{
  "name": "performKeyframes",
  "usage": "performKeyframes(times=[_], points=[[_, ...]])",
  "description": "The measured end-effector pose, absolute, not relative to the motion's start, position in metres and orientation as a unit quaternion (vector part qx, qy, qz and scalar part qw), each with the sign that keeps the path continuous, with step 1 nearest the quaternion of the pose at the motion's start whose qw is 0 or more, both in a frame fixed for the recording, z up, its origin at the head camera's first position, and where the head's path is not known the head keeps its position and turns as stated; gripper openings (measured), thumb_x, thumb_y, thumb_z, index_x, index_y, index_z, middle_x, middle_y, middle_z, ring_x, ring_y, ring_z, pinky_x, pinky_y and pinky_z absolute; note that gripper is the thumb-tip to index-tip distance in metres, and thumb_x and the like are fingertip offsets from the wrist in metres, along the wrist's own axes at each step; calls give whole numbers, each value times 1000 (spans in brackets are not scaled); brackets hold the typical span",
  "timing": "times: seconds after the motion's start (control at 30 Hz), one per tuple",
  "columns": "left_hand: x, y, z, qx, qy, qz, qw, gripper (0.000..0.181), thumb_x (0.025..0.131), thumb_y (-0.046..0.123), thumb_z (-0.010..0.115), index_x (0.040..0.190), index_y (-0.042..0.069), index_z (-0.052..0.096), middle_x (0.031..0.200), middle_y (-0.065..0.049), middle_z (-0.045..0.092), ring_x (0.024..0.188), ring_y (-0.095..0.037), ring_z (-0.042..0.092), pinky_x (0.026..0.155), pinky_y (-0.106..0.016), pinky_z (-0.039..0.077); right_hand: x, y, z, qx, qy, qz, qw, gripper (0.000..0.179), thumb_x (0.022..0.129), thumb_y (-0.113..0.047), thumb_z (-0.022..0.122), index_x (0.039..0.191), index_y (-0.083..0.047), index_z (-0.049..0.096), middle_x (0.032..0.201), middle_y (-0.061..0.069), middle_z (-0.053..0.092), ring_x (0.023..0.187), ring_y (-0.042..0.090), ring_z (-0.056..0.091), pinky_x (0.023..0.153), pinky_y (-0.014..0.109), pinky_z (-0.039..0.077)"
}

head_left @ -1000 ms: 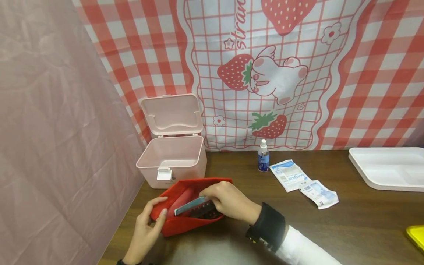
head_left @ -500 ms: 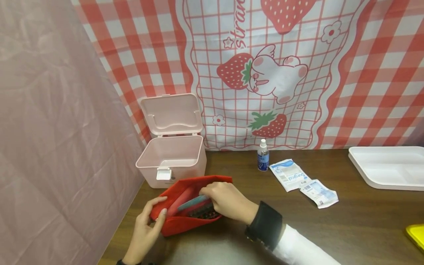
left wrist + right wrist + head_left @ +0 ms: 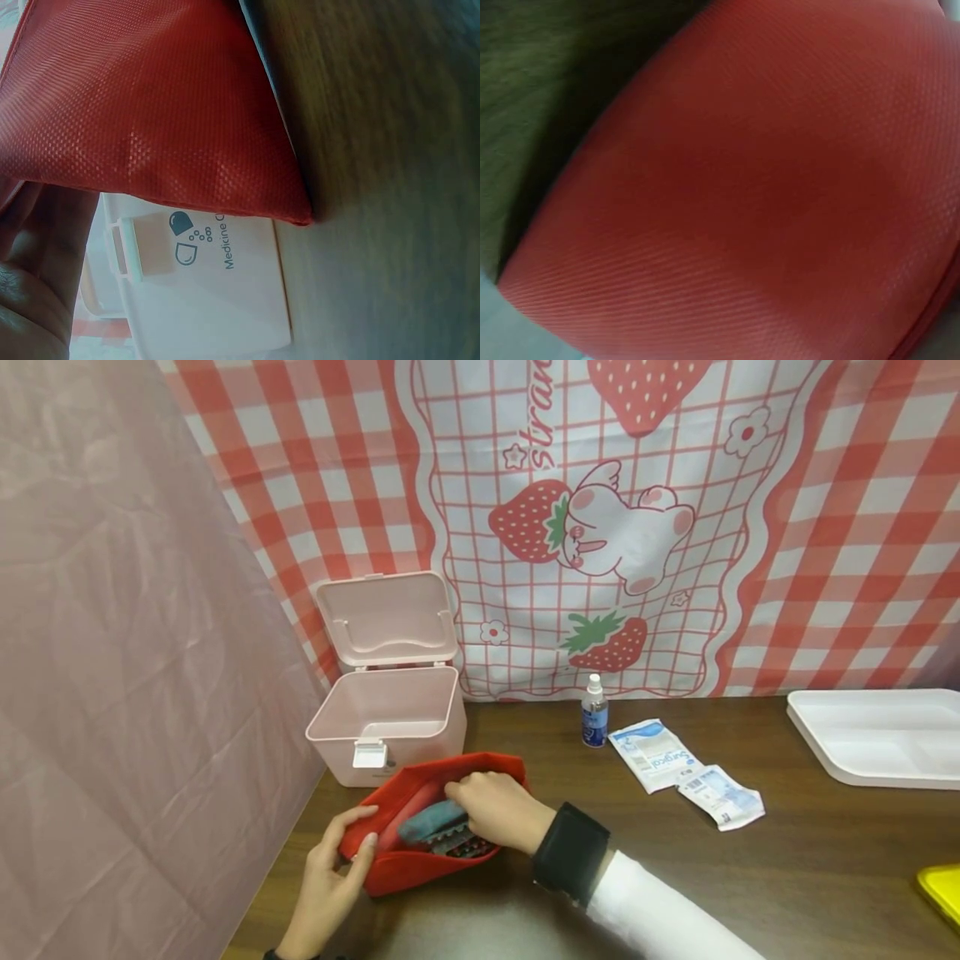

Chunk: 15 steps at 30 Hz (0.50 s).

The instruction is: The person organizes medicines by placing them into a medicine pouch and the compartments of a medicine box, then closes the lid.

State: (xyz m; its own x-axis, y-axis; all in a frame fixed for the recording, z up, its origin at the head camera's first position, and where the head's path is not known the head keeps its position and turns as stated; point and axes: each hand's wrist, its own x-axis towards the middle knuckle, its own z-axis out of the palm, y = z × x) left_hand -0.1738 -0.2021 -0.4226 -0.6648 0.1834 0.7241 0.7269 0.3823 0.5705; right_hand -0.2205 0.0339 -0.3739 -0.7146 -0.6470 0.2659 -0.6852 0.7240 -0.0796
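Note:
A red fabric pouch [image 3: 420, 872] lies on the table with its mouth spread wide. My left hand [image 3: 330, 877] holds its left end, thumb on the near edge and fingers on the far one. In the left wrist view the pouch [image 3: 150, 112] shows its woven side and a corner near the tabletop. My right hand [image 3: 498, 810] reaches into the pouch mouth, fingers curled over the end of a flat blue-green packet [image 3: 431, 821]. Dark strips with pale dots [image 3: 453, 841] lie beneath that packet. The right wrist view is filled by the pouch [image 3: 765, 187], the fingers hidden.
Behind the pouch stands a pink medicine box [image 3: 397, 760], lid raised. To its right are a small spray bottle [image 3: 595, 718], a surgical packet [image 3: 652, 756] and a smaller white packet [image 3: 722, 797]. A white tray [image 3: 840, 768] and a yellow object [image 3: 941, 893] sit at the right.
My right hand has shifted slightly left, and the blue-green packet has turned from edge-on to show more of its face. My left hand keeps its place on the pouch.

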Motion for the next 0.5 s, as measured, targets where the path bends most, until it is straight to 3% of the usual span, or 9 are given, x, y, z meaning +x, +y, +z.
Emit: performKeyframes(times=[0.2,0.5], points=[[-174,-202,-423,-296,-777,-473,292,43,77,-18,58,116,-3,53,94,-15,63,74,-1,55,56,-14,47,-222,28,-372,334,-938,53,70,14,75,-11,69,87,-14,63,78,2,65,73,20,62,61,30,51],[-173,-201,-422,-298,-779,-466,295,42,78,-16,58,117,0,54,96,-12,63,72,-2,55,57,-14,47,-225,24,-376,314,-946,59,54,8,80,-8,63,84,-14,65,77,1,65,71,16,62,59,28,50]])
